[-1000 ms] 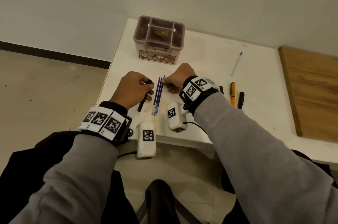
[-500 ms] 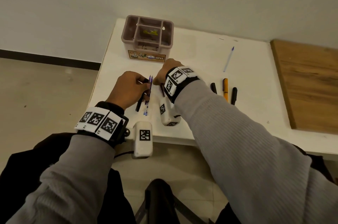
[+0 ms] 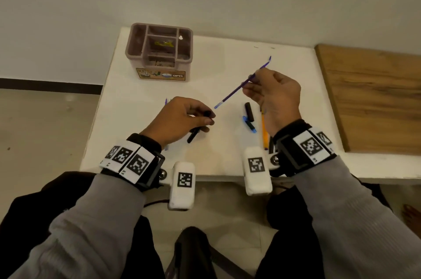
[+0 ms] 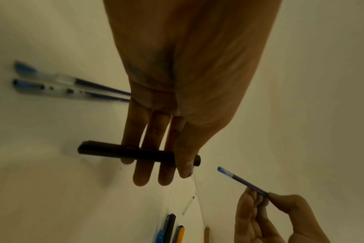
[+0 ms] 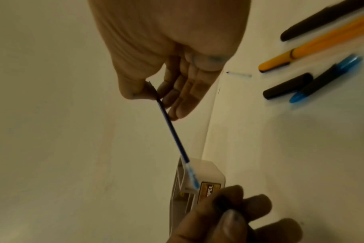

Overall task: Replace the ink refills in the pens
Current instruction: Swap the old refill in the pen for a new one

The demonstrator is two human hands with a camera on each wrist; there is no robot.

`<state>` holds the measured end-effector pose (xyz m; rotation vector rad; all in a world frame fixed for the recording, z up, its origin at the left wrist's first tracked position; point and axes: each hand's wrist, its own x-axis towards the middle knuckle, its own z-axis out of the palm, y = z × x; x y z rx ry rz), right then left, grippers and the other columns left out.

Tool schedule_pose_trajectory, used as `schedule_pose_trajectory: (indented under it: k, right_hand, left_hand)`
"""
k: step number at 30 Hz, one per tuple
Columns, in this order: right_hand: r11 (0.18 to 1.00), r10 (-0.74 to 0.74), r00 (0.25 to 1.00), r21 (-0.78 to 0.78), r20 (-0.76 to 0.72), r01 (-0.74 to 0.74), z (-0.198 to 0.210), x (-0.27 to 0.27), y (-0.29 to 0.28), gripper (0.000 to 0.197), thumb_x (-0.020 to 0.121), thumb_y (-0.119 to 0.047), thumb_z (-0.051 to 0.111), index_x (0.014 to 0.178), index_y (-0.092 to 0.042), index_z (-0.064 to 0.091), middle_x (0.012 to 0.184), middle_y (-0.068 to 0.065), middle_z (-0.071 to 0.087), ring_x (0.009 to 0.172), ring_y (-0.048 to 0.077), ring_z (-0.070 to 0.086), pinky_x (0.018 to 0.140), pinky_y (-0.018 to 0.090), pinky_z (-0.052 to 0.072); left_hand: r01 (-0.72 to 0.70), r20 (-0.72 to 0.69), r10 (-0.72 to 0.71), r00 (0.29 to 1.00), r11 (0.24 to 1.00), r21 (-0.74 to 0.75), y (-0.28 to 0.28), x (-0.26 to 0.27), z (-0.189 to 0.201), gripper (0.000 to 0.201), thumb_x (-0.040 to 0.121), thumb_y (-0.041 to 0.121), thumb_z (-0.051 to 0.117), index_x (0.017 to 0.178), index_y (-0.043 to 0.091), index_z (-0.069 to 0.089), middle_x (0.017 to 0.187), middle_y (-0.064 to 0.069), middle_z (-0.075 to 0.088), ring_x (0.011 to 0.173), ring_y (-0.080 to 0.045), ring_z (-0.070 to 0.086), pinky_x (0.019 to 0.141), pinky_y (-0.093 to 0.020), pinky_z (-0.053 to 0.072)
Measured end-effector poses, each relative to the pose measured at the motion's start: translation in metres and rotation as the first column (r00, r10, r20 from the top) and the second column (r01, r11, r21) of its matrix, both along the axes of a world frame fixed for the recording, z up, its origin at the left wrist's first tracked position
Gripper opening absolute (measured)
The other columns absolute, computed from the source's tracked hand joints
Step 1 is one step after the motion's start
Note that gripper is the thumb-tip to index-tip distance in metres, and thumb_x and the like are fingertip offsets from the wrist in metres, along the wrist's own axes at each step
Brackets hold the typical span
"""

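The left hand (image 3: 182,119) holds the black pen tube (image 4: 135,152) steady; the right hand (image 3: 276,98) pinches a blue refill (image 3: 237,90), aimed at its open end.

Left hand (image 3: 182,116) low, fingers curled around a black pen barrel (image 4: 135,152); right hand (image 3: 276,96) raised, pinching a blue refill (image 3: 237,89).

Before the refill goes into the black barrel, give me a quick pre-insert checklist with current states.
1. Right hand pinches the blue refill: ok.
2. Left hand grips the black barrel: ok.
3. Refill end aimed at the barrel's open end: ok, roughly.
4. Refill entered the barrel: not ok, a gap remains.
5. Barrel bore empty: cannot tell.
6. Spare refills on the table: ok.
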<state>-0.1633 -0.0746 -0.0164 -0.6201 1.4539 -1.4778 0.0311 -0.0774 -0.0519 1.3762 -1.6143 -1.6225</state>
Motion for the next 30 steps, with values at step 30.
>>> schedule_pose_trajectory:
  k: [30]
  right_hand:
    - [0.861, 0.505, 0.480, 0.456, -0.717, -0.225, -0.039, -0.059, -0.001, 0.012, 0.082, -0.018, 0.074, 0.071, -0.019, 0.070, 0.059, -0.007, 0.062, 0.069, 0.018, 0.066, 0.074, 0.030, 0.056]
  left_hand:
    - [-0.016, -0.156, 0.022, 0.988, 0.999, 0.043, 0.005, -0.024, 0.004, 0.019, 0.087, 0.004, 0.063, 0.105, 0.007, 0.067, 0.091, -0.010, 0.076, 0.079, -0.024, 0.074, 0.073, -0.029, 0.060]
